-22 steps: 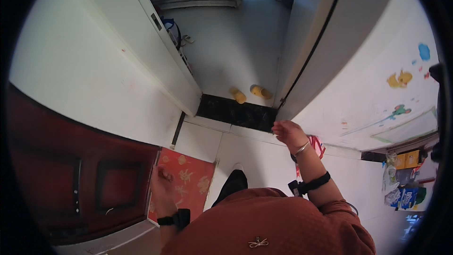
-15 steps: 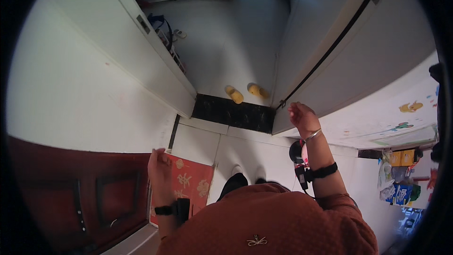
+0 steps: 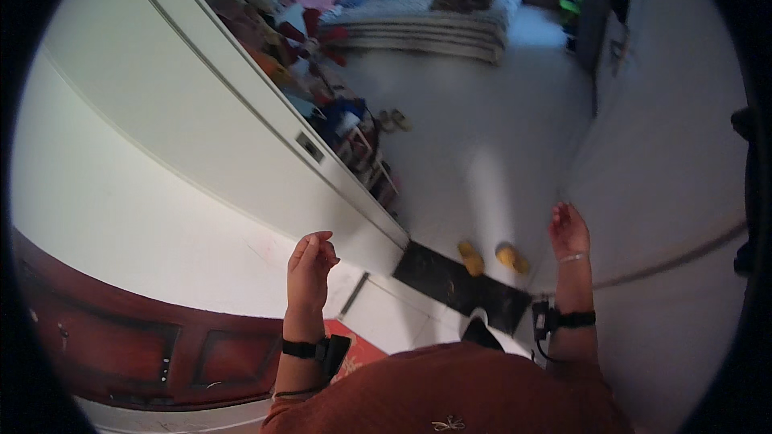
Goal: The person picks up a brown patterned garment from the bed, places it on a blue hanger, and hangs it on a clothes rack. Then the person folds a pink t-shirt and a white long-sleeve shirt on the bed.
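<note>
Threshold (image 3: 452, 285) lies by my foot (image 3: 478, 314): stepping through seems in hand, my left hand (image 3: 309, 267) and right hand (image 3: 569, 233) empty, fingers (image 3: 566, 219) loosely curled, and the next stride likely calls for clearing the slippers (image 3: 471, 260) beyond.

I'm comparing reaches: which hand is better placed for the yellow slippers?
Probably the right hand: it appears nearer the yellow slippers and seems empty. The left hand also seems empty but shows farther off, left of the black doorsill.
</note>
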Motion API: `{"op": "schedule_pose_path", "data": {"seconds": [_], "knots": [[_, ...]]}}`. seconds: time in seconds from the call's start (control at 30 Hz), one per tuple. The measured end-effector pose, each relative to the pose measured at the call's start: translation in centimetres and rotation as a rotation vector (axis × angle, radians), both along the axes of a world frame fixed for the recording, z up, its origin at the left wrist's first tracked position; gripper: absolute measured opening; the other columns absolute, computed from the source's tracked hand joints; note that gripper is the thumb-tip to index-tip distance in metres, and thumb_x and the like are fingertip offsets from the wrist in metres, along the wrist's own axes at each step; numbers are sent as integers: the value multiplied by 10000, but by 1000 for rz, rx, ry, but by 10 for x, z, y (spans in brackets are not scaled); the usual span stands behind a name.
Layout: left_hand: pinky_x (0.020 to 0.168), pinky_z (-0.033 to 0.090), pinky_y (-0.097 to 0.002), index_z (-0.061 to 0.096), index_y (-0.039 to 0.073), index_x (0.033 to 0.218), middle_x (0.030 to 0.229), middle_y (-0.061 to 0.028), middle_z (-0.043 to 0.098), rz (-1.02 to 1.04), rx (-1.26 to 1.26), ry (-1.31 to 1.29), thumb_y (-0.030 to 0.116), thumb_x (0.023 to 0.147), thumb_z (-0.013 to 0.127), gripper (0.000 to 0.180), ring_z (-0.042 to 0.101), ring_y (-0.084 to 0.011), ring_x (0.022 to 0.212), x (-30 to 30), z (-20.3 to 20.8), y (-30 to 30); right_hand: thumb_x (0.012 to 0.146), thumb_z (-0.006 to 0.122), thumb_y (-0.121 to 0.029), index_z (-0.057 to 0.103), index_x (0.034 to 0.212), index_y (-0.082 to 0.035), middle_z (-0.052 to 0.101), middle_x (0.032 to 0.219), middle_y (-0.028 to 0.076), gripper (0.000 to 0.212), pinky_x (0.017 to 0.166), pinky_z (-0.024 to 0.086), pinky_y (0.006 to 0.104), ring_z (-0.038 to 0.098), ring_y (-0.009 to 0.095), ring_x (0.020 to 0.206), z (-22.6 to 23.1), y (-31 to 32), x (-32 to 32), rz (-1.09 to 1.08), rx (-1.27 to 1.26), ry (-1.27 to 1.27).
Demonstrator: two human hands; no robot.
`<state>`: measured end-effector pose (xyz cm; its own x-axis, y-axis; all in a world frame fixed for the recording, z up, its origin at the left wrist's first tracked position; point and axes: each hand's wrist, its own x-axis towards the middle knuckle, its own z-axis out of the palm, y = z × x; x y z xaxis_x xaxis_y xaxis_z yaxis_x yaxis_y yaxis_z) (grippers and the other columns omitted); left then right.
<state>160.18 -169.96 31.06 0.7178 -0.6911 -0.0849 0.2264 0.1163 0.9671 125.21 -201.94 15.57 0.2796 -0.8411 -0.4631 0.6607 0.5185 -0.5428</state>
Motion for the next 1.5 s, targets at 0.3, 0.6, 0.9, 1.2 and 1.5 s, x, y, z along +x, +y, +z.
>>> {"op": "schedule_pose_path", "data": {"seconds": [0.3, 0.6, 0.9, 1.2, 1.5], "knots": [[702, 437, -269, 614, 23, 1086, 765, -26, 565, 67, 18, -54, 290, 1000, 501, 303, 511, -123, 705, 38, -3, -102, 927, 627, -242, 655, 957, -71, 681, 875, 43, 175, 603, 534, 262, 618, 128, 669, -44, -96, 35, 62, 37, 47], [728, 452, -260, 624, 28, 1070, 814, -16, 593, 17, 8, 16, 271, 993, 516, 277, 549, -116, 758, 108, -65, -193, 966, 577, -233, 648, 989, -65, 683, 904, 47, 184, 636, 552, 260, 651, 126, 779, -34, -137, -14, -74, -11, 64], [707, 427, -257, 644, 54, 1049, 801, 1, 605, 75, 134, 23, 251, 978, 546, 231, 534, -103, 728, 182, -100, -270, 947, 600, -237, 664, 964, -60, 693, 846, 43, 189, 633, 540, 253, 640, 108, 720, 34, -171, 14, -115, -19, 423], [704, 453, -262, 628, 32, 1073, 825, -34, 608, 169, 201, 51, 232, 985, 545, 234, 553, -116, 743, 226, -133, -266, 950, 589, -255, 664, 968, -67, 697, 860, 45, 204, 621, 533, 247, 642, 114, 704, 24, -191, 51, -33, 13, 519], [682, 453, -260, 622, 13, 1043, 796, -34, 595, 243, 166, -25, 212, 987, 536, 224, 541, -115, 713, 221, -124, -245, 944, 609, -245, 666, 972, -66, 696, 885, 50, 190, 655, 556, 247, 648, 117, 719, 10, -271, 114, 215, -34, 426]]}}
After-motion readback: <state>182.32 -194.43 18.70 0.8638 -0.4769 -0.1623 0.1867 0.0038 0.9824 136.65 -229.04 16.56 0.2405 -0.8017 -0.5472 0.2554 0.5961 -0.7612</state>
